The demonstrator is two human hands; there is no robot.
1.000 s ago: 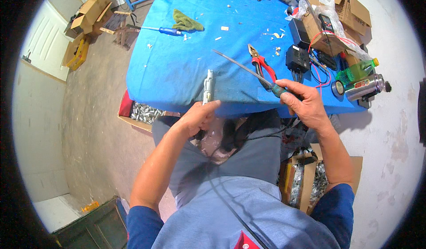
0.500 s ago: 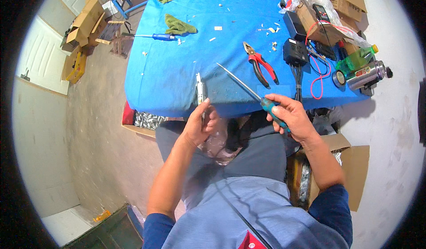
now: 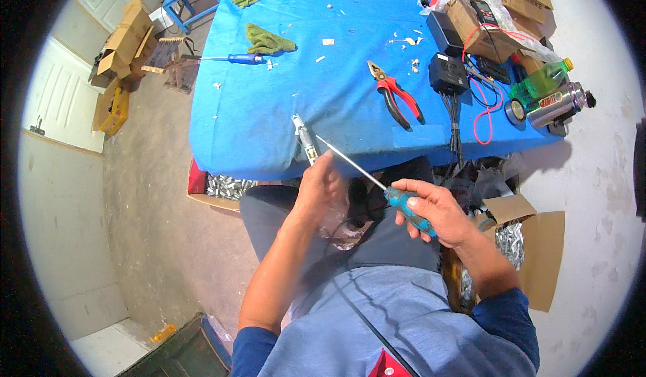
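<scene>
My left hand (image 3: 321, 190) grips a slim silver metal part (image 3: 304, 137) that stands up over the near edge of the blue table (image 3: 269, 135). My right hand (image 3: 434, 210) holds a screwdriver with a blue handle (image 3: 408, 210). Its long steel shaft (image 3: 350, 162) runs up and left, and the tip meets the metal part just above my left fingers. Both hands hover over my lap, in front of the table edge.
Red-handled pliers (image 3: 396, 96), black power adapters (image 3: 447, 74) with red and black leads, a second blue screwdriver (image 3: 232, 59), green rags (image 3: 268, 41), a green bottle (image 3: 544, 78) and a steel flask (image 3: 557, 104) lie on the table. Cardboard boxes of silver parts (image 3: 227, 187) stand under and beside it.
The view has shifted and my hands sit lower in it. The screwdriver tip has come down from above the table to the metal part in my left hand.
</scene>
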